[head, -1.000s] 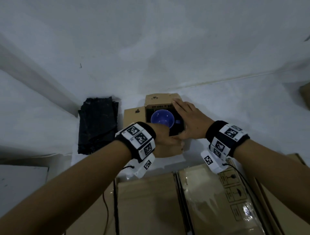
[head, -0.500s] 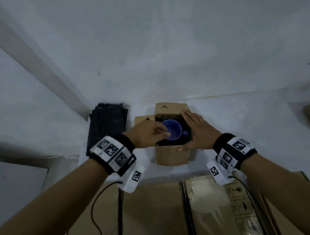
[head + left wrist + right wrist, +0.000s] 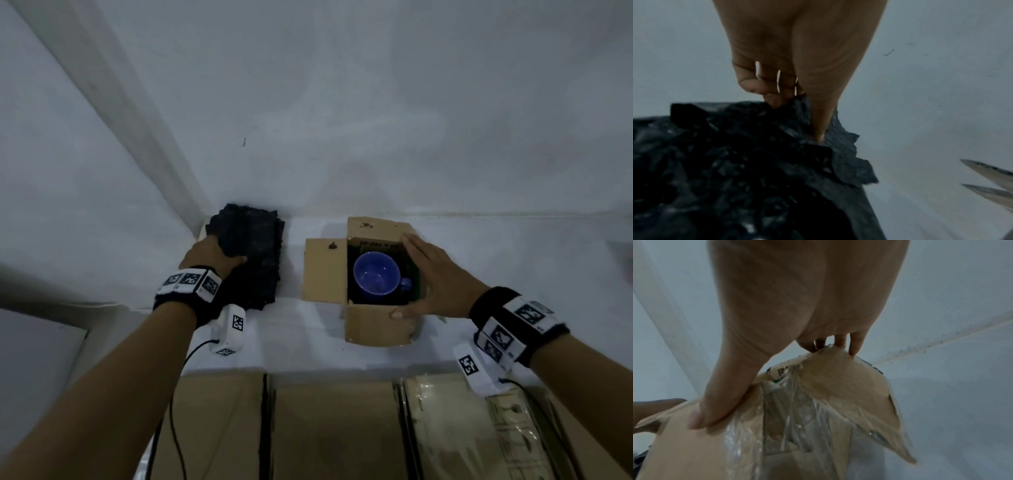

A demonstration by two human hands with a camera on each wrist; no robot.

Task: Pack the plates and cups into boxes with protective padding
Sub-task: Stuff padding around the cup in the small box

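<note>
An open cardboard box (image 3: 376, 329) stands on the white surface with a blue cup (image 3: 375, 275) upright inside it on dark lining. My right hand (image 3: 435, 281) lies over the box's right side with fingers straight, thumb on the near flap. In the right wrist view the right hand (image 3: 764, 369) presses the taped flaps of the box (image 3: 849, 394). A stack of black padding sheets (image 3: 253, 260) lies left of the box. My left hand (image 3: 212, 253) grips its left edge. The left wrist view shows the left hand (image 3: 797, 116) pinching the padding (image 3: 735, 162), thumb on top.
Flattened cardboard boxes (image 3: 335, 428) lie side by side along the near edge, one with clear tape (image 3: 455, 421). A white wall rises right behind the box and padding, with a corner at the left. Cables hang from both wrists.
My left hand has left the box and cup and moved left onto the black padding, taking hold of its edge. The right hand stays on the box.
</note>
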